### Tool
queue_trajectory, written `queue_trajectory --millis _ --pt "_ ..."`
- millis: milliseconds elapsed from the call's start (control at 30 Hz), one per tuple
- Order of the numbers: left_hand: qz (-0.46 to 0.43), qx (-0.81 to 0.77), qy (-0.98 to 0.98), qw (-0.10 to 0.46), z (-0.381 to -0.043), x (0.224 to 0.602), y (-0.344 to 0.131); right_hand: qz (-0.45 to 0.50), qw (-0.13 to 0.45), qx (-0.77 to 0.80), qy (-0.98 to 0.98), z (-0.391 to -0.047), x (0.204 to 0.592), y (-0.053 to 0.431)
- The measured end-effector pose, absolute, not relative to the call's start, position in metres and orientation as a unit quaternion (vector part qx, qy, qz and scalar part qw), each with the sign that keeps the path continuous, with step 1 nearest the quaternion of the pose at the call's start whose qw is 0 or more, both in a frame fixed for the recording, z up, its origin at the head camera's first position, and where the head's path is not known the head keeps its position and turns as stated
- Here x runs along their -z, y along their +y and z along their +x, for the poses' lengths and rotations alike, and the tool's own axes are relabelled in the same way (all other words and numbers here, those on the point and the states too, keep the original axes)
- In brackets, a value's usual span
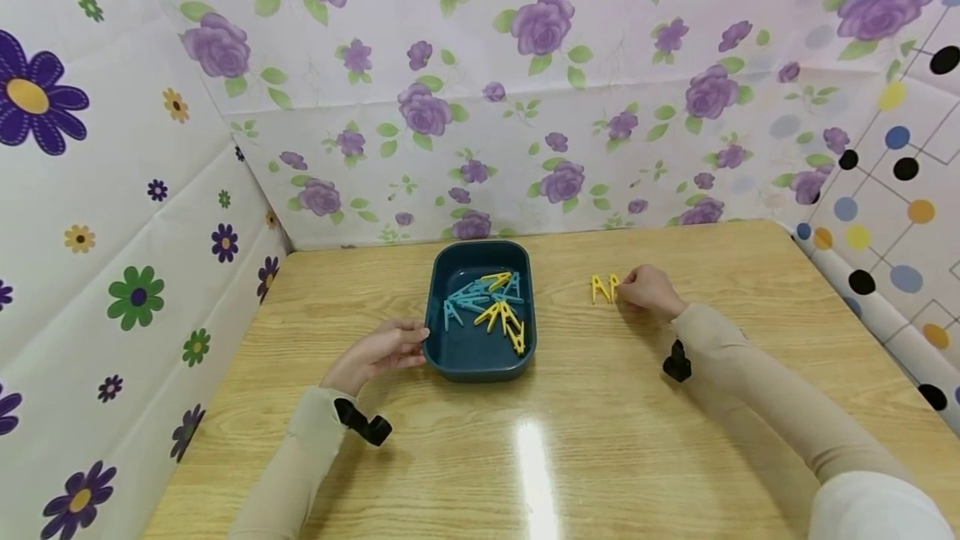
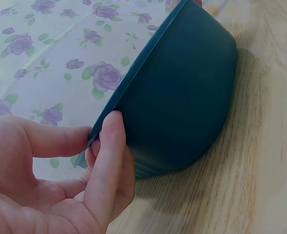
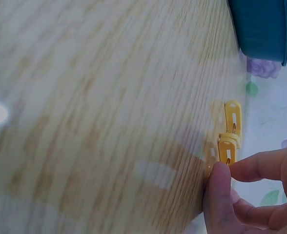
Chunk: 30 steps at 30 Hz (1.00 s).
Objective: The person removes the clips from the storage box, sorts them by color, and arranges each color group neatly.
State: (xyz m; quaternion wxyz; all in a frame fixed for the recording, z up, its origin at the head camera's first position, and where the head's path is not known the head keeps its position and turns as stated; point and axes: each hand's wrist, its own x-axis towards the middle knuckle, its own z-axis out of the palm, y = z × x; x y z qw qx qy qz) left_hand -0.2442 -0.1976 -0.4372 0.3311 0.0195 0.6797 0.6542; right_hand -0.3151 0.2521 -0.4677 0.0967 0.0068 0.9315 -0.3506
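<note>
Tub, head view: the dark blue tub (image 1: 465, 357) sits on the table (image 1: 600, 440), with blue clothespins (image 1: 471, 300) and yellow clothespins (image 1: 495, 309) loose inside; the left-hand grip (image 1: 382, 350) is at its left rim, presumably to steady it.
Pins on the wood, head view: the right-hand grip (image 1: 651, 292) is at the right yellow clothespin (image 1: 613, 285); the left yellow clothespin (image 1: 597, 288) sits just beside it, towards the tub.
Surroundings, head view: flowered cloth (image 1: 487, 123) rises behind the table.
Tub rim, left wrist view: grip narrow, thumb on the rim and fingers against the outer wall, which hides the contents.
Pinched pin, right wrist view: grip narrow, holding one end, likely for a precise hold; the neighbouring pin and the tub's raised wall stand in the way.
</note>
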Motion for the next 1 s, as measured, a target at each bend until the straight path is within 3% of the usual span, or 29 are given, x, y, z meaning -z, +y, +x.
queue_trajectory --millis 500,533,1000 --pt "0.020 -0.660 0.675 0.328 -0.244 0.440 -0.198 0.007 0.093 0.345 0.934 -0.311 0.459 0.251" --pt "0.038 -0.665 0.670 0.328 -0.256 0.459 -0.206 0.005 0.092 0.345 0.934 -0.311 0.457 0.251" --pt "0.017 -0.660 0.676 0.329 -0.244 0.441 -0.197 -0.038 0.004 0.302 0.953 -0.302 0.435 0.232"
